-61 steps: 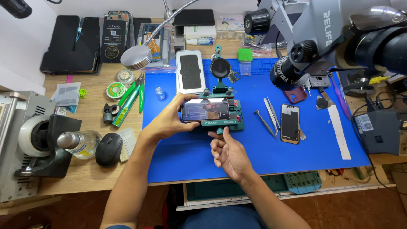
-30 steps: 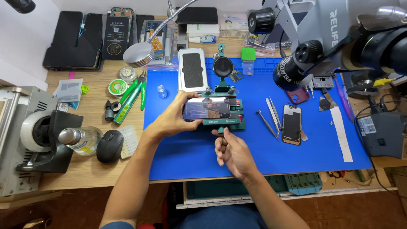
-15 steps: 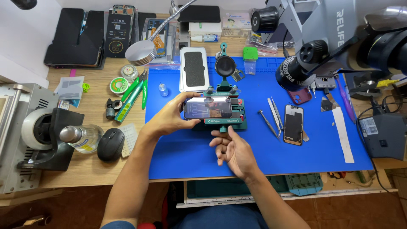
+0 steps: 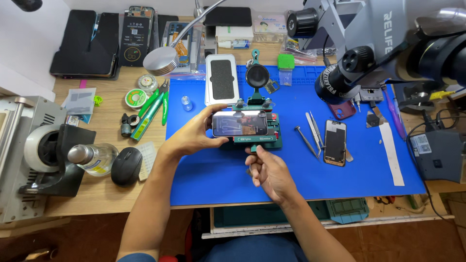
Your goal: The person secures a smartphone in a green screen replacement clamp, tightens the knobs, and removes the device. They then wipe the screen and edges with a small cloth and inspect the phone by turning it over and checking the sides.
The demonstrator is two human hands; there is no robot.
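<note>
At centre of blue mat (image 4: 218, 179): phone (image 4: 240, 123), seated in green clamp jig (image 4: 259, 137), L hand (image 4: 194, 137) grasping its left end, R hand (image 4: 270, 171) pinching jig's front knob — clamping step, judged; next calls for steady phone, gentle knob turn.

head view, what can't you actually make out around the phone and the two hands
- Green clamp fixture, head view: its top is mostly covered by the phone.
- Right hand: its fingertips curl at the fixture's front edge; what they pinch is hidden by the hand itself.
- Left hand: its palm side is hidden behind the phone's end.
- Phone screen: glare washes out its contents.
- Microscope: cut off by the top and right edges.
</note>
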